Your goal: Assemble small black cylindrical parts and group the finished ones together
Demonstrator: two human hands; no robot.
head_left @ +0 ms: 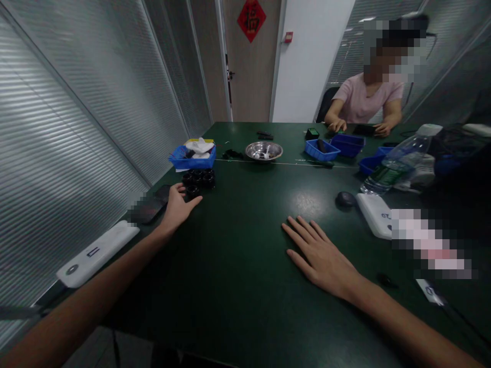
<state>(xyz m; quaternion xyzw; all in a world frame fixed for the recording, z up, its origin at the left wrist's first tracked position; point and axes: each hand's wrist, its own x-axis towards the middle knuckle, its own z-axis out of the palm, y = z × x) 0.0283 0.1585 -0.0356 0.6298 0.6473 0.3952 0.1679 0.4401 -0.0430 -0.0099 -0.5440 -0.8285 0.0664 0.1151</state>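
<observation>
My left hand [179, 206] reaches to a small round black piece [192, 191], with thumb and fingers apart beside it; whether the fingertips touch it I cannot tell. Just behind that piece sits a cluster of several similar black pieces [198, 177], close together on the dark green table [230, 245]. Their exact kind is too dark to make out. Over on the right, my right hand [320, 258] lies palm down on the tabletop, fingers spread, holding nothing.
A blue basket [194, 162] with white material stands behind the black pieces. Further back are a metal bowl [264, 152] and blue trays [322, 151]. At right lie a mouse [346, 200], a white power bank [374, 215] and a plastic bottle [399, 163]. A co-worker [368, 99] sits across.
</observation>
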